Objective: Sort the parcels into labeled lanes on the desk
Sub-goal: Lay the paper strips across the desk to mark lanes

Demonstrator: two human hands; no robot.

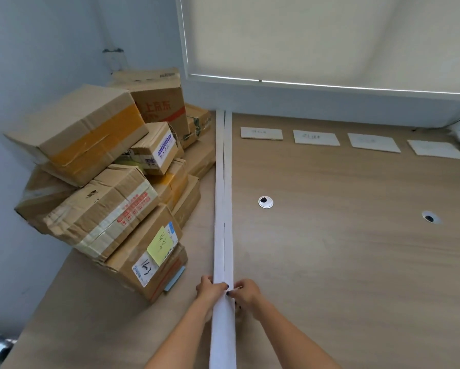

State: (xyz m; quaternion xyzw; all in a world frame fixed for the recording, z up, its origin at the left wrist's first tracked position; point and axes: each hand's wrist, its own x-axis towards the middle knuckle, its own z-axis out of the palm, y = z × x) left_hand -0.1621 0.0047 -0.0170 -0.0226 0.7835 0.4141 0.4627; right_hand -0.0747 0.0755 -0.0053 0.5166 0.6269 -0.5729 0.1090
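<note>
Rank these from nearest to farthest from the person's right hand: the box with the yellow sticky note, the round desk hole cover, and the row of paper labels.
From the right hand:
1. Box with the yellow sticky note, left, close by.
2. Round desk hole cover, ahead, mid-desk.
3. Paper labels, along the far edge.

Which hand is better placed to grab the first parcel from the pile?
Probably the left hand: the parcel pile sits on its side of the white strip, nearest it. The right hand would have to cross over.

We count four full paper labels (316, 137), two desk grommets (265, 202), two white strips (224, 198), two hands (210, 288).
</note>
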